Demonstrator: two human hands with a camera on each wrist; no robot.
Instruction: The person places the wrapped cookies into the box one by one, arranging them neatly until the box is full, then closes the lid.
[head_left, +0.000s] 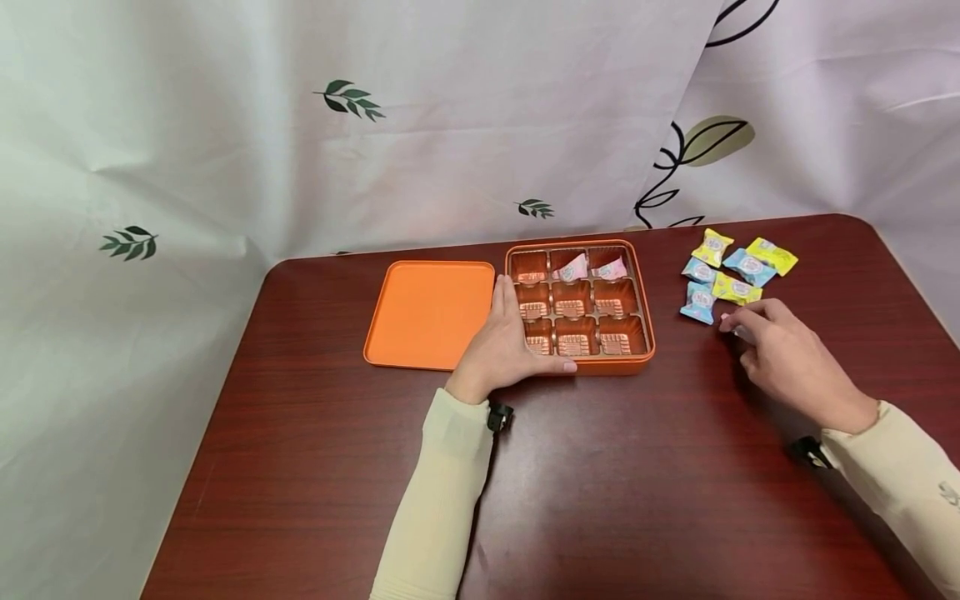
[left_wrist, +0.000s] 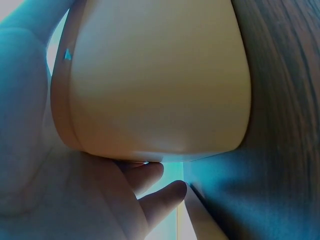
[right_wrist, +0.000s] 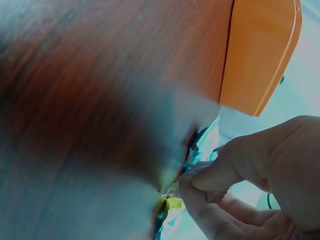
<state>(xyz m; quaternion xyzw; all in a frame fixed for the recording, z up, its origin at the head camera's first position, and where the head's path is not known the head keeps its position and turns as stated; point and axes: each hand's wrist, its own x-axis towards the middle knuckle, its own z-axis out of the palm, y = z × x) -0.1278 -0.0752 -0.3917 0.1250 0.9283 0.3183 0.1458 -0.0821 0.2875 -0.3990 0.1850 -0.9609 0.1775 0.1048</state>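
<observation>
An orange box (head_left: 641,367) with a copper-coloured divided insert stands on the table. Pink wrapped candies lie in its back row, one in the middle compartment (head_left: 573,268) and one in the right (head_left: 611,269). My left hand (head_left: 498,346) rests around the box's near left corner, fingers straight along the left side, thumb along the front; the left wrist view shows the box wall (left_wrist: 160,85) against the palm. To the right, my right hand (head_left: 787,358) pinches a small wrapped candy (head_left: 742,333), pinkish at its end and mostly hidden by the fingers.
An orange lid (head_left: 431,312) lies flat to the left of the box. Beyond my right hand several yellow candies (head_left: 712,247) and blue candies (head_left: 699,302) lie in a loose group. A patterned white cloth (head_left: 450,150) hangs behind the dark red table (head_left: 315,483).
</observation>
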